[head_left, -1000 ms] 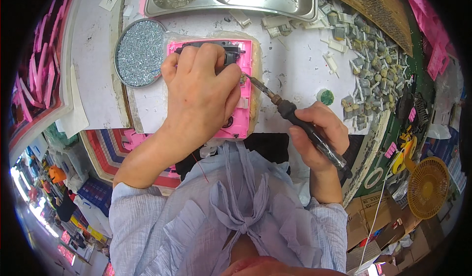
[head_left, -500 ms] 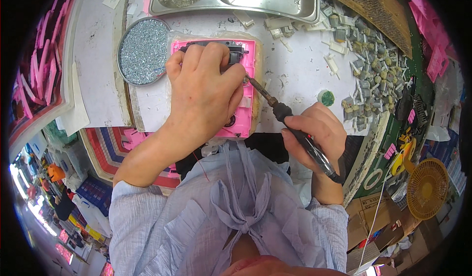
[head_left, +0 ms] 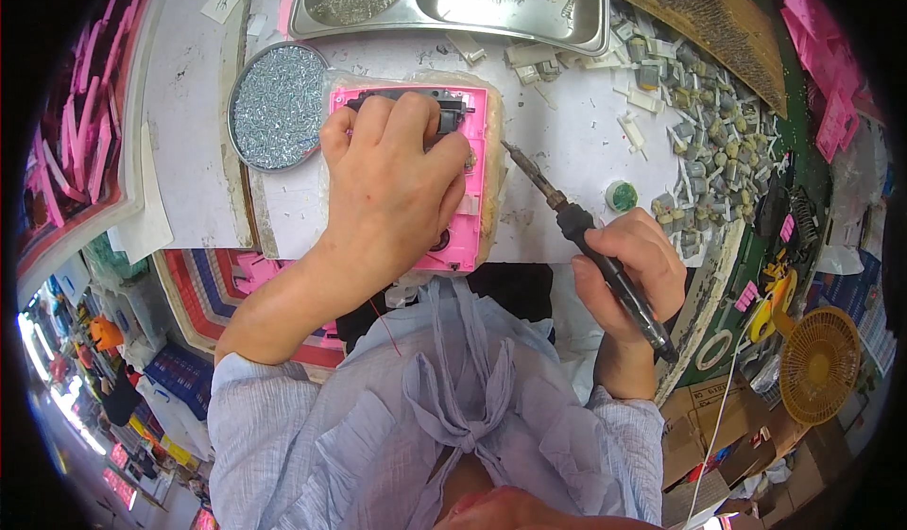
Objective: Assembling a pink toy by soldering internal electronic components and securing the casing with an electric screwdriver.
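My left hand [head_left: 387, 185] lies over a pink plastic housing [head_left: 460, 237], its fingers curled around a black part [head_left: 452, 112] set in the top of it. The palm and fingers hide much of the housing's inside. A small metal piece [head_left: 470, 162] shows beside the thumb. Closed around the black handle, my right hand [head_left: 638, 270] holds a soldering iron [head_left: 605, 254]. Its darkened tip points up and left, just off the housing's right edge, touching nothing. Under the housing is a pale, plastic-wrapped pad [head_left: 495, 190].
A round tin [head_left: 277, 105] of small screws stands left of the housing. At the back is a steel tray [head_left: 444, 31] with springs. Small grey-and-white parts [head_left: 709, 124] pile up on the right, near a little green-filled pot [head_left: 621, 196] and a brown board [head_left: 709, 25].
The soldering iron has drawn back to the right, its tip leaving the metal piece in the housing. My left hand keeps its hold.
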The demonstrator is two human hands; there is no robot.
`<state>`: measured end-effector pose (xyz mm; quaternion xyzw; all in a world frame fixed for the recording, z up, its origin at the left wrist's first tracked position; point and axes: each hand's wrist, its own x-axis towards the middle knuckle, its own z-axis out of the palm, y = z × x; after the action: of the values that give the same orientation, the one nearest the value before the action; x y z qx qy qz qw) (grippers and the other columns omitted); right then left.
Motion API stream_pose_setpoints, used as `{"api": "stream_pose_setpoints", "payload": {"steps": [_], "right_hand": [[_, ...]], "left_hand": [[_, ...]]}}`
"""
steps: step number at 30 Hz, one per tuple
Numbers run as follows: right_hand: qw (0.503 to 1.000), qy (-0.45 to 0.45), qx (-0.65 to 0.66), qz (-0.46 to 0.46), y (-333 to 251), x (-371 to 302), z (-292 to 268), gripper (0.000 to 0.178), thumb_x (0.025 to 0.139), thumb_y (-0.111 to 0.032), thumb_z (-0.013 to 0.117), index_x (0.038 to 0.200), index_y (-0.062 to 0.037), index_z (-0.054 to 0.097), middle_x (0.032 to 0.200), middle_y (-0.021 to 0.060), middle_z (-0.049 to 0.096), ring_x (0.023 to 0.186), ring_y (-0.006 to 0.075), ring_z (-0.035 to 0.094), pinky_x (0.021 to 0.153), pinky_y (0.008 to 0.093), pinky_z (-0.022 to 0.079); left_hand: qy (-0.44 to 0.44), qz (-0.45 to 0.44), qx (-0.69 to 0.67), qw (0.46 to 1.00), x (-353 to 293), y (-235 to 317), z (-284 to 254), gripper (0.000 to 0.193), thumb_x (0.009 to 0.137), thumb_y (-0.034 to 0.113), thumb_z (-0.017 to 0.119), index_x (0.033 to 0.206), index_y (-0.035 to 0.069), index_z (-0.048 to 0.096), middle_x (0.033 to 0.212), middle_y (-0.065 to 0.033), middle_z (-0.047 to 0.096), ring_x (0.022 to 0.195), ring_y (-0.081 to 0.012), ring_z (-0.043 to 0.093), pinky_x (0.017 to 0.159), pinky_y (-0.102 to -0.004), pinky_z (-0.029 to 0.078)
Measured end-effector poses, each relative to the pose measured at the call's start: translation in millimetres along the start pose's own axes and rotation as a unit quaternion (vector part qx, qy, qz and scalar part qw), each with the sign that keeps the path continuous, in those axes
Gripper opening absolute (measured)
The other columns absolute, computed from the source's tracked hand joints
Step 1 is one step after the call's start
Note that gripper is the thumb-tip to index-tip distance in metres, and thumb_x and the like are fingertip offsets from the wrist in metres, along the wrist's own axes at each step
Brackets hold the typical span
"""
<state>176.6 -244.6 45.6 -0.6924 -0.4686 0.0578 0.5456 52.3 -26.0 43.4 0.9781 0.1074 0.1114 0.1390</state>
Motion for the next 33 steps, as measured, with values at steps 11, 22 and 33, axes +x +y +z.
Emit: {"api": "stream_pose_setpoints", "payload": {"steps": [11, 22, 33], "right_hand": [[1.000, 0.007, -0.013, 0.000, -1, -1, -9, 0.033, 0.071, 0.003, 0.081, 0.101, 0.0010, 0.069, 0.070, 0.0106, 0.062, 0.058, 0.0238, 0.056, 0.054, 0.0327, 0.043], [0.998, 0.028, 0.054, 0.015, -3, 16, 14, 0.031, 0.082, -0.003, 0.081, 0.109, 0.0034, 0.068, 0.074, 0.0104, 0.064, 0.062, 0.0202, 0.059, 0.058, 0.0306, 0.045], [0.978, 0.017, 0.156, 0.139, -5, 68, 74, 0.051, 0.086, 0.003, 0.074, 0.134, -0.0019, 0.061, 0.100, 0.0087, 0.070, 0.089, 0.0138, 0.067, 0.076, 0.0256, 0.055]], "left_hand": [[0.094, -0.001, -0.012, 0.995, -17, -37, -33, 0.037, 0.080, 0.022, 0.081, 0.112, 0.010, 0.067, 0.116, -0.0098, 0.065, 0.104, -0.0286, 0.061, 0.088, -0.0420, 0.039], [0.119, 0.003, -0.055, 0.991, -39, -67, -35, 0.011, 0.084, 0.008, 0.079, 0.093, 0.006, 0.073, 0.086, -0.0077, 0.069, 0.078, -0.0227, 0.068, 0.075, -0.0336, 0.049], [0.072, -0.215, -0.543, 0.809, -20, -40, -6, 0.007, 0.093, 0.000, 0.072, 0.098, -0.004, 0.069, 0.081, -0.0050, 0.071, 0.067, -0.0088, 0.070, 0.057, -0.0230, 0.059]]}}
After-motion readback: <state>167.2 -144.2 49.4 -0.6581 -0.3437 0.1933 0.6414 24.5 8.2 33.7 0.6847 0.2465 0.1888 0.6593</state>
